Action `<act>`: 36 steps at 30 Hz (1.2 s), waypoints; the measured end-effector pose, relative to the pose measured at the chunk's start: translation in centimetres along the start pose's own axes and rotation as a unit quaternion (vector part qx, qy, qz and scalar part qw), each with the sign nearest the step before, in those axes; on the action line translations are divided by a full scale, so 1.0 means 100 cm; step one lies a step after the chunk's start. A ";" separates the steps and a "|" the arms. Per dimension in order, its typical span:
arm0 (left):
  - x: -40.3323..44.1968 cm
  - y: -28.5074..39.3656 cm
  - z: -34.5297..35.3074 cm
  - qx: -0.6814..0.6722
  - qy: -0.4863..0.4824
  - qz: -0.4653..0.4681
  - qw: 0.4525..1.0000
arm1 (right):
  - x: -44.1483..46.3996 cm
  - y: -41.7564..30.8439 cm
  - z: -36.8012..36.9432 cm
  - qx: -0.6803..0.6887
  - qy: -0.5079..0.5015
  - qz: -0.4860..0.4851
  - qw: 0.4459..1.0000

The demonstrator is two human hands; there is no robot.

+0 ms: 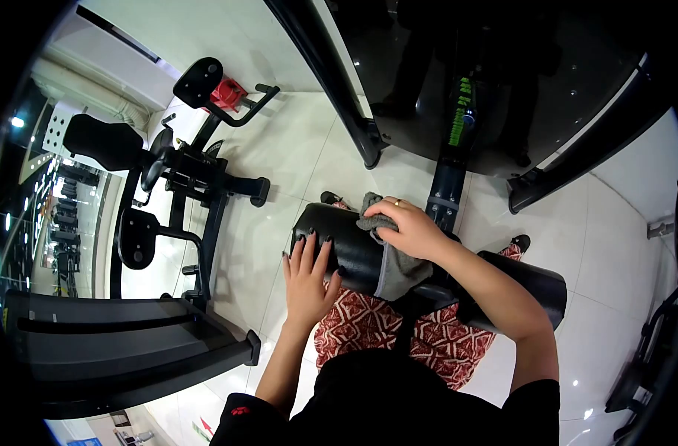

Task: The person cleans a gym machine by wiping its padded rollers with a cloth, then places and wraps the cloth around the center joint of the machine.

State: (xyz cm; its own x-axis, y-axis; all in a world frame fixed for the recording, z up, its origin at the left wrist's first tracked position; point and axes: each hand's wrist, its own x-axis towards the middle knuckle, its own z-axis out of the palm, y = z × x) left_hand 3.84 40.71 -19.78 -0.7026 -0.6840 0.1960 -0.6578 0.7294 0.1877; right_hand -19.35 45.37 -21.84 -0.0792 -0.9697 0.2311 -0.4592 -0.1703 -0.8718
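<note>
Grey cloth point(406, 273), bunched at its top, loose below, lying over the inner end of the black padded roller point(346, 251). Clock read from the seated person, 12 straight ahead: cloth at 12, roller at 11.

Right hand point(413, 229), at 12: thumb and fingers pinching the bunched part; a ring shows. Left hand point(309, 288), at 10: fingers spread, tips on the roller's near outer side, holding nothing.

Progress, as I judge it: cloth contact is under way at the roller's inner end. The outer stretch has only the hand on it. The second roller point(543, 290), at 2, has no cloth on its visible part; the forearm crosses above it. The black covering shines, yet no line parts a handled area from an unhandled one, so I cannot tell how much is done or left.
</note>
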 end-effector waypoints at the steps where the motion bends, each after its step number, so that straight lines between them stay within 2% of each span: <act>1: 0.001 0.002 -0.007 0.001 -0.021 -0.003 1.000 | 0.000 -0.001 0.000 -0.002 0.001 0.000 1.000; 2: 0.008 0.003 -0.011 -0.001 0.015 0.010 1.000 | -0.001 -0.003 0.000 -0.008 0.004 -0.010 1.000; 5: 0.041 -0.002 -0.012 -0.063 0.032 0.001 0.997 | -0.003 -0.006 0.000 -0.022 0.007 -0.027 0.999; 6: 0.055 0.000 -0.004 -0.075 0.094 0.019 0.993 | -0.003 -0.007 -0.001 -0.024 0.001 -0.033 0.999; 10: 0.086 0.003 0.026 -0.048 0.092 0.029 0.994 | -0.003 -0.010 -0.002 -0.044 -0.008 -0.051 0.998; 12: 0.088 0.002 0.031 0.035 0.023 0.047 0.998 | -0.003 -0.006 -0.002 -0.059 -0.007 -0.049 0.997; 13: 0.086 0.002 0.030 0.035 0.019 0.050 0.998 | -0.002 -0.004 -0.002 -0.050 0.001 -0.046 0.998; 16: 0.066 0.000 0.019 0.025 -0.038 0.065 0.997 | -0.002 0.000 -0.002 -0.040 0.005 -0.038 0.998; 19: 0.032 -0.002 0.009 0.035 -0.013 0.079 0.996 | -0.002 0.001 -0.001 -0.036 0.008 -0.027 0.999; 21: 0.002 -0.010 0.012 0.025 -0.031 0.076 0.996 | -0.002 0.002 0.000 -0.061 0.020 -0.004 0.998; 23: -0.027 -0.015 0.017 -0.037 0.000 0.058 0.998 | -0.003 0.003 0.001 -0.063 0.023 -0.002 0.998; 26: -0.047 -0.024 0.009 -0.040 -0.037 0.067 0.996 | -0.004 0.000 0.001 -0.064 0.018 -0.003 0.998; 27: -0.045 -0.025 0.006 -0.039 -0.037 0.067 0.996 | -0.005 -0.002 0.002 -0.078 0.021 -0.007 0.997; 30: -0.021 -0.024 0.001 -0.090 0.057 0.076 0.991 | -0.005 0.000 0.003 -0.088 0.025 -0.012 0.996; 33: 0.033 -0.001 -0.006 -0.048 0.069 0.059 0.995 | -0.004 -0.003 0.001 -0.093 0.019 -0.028 0.995; 36: 0.073 0.012 0.003 0.018 -0.012 0.045 0.999 | -0.006 -0.007 -0.002 -0.116 -0.004 -0.038 0.993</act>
State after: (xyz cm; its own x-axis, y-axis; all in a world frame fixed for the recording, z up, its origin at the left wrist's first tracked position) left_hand -2.12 36.60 -18.40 -0.7646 -0.6164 0.1881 -0.6011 0.7874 0.1366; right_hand -19.18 46.09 -21.30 -0.0309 -0.9570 0.2883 -0.6547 -0.1986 -0.7293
